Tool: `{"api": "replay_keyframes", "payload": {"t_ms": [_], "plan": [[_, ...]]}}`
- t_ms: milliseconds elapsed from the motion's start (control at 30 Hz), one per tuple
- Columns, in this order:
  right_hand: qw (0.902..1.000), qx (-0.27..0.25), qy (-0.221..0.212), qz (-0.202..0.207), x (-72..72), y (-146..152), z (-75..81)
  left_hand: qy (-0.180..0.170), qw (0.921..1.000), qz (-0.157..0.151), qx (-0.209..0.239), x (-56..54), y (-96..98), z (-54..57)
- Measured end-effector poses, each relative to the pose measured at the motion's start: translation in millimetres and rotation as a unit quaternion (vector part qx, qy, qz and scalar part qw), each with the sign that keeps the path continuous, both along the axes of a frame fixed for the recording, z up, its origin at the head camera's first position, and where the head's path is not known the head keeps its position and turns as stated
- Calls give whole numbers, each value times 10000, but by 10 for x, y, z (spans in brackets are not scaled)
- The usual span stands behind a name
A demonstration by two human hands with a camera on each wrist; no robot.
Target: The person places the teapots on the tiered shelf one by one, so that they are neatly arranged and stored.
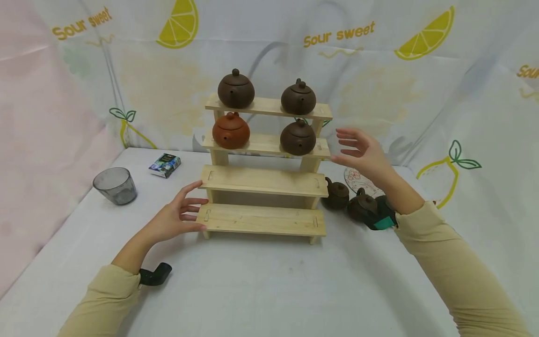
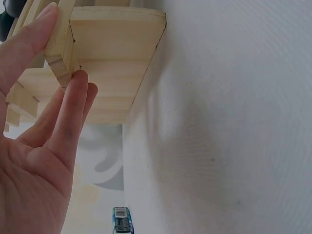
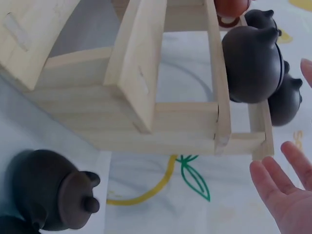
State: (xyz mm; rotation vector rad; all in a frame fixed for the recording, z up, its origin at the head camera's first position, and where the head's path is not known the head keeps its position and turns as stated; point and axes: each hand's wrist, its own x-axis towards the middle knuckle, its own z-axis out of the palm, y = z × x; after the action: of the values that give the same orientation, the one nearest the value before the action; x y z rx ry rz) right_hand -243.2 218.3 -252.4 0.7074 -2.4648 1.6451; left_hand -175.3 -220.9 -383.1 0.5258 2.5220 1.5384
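A four-step wooden display stand (image 1: 263, 180) stands on the table. On its top step are two dark brown teapots (image 1: 236, 90) (image 1: 298, 98). The step below bears a reddish-orange teapot (image 1: 230, 131) and another dark teapot (image 1: 298, 137). My left hand (image 1: 178, 215) pinches the left end of the lowest step (image 2: 62, 44), with the thumb (image 2: 36, 36) above and fingertips beneath. Beside the right end of the upper steps, my right hand (image 1: 364, 154) is raised with fingers apart and nothing in it. In the right wrist view its fingertips (image 3: 265, 170) are near the stand's corner.
Dark teapots (image 1: 336, 194) (image 1: 362, 205) sit on the table right of the stand, partly behind my right forearm. A round patterned disc (image 1: 355, 177) lies behind them. At left are a grey glass cup (image 1: 115, 186) and a small box (image 1: 165, 165). A printed cloth (image 1: 269, 28) hangs behind.
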Motion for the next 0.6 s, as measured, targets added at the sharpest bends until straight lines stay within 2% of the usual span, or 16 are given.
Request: {"api": "replay_keyframes", "payload": {"t_ms": [233, 600], "plan": [[9994, 145, -138, -269, 116, 224, -58, 49, 9999, -62, 74, -6, -4, -5], [9970, 271, -88, -713, 271, 538, -201, 104, 9999, -77, 62, -10, 2, -14]]}}
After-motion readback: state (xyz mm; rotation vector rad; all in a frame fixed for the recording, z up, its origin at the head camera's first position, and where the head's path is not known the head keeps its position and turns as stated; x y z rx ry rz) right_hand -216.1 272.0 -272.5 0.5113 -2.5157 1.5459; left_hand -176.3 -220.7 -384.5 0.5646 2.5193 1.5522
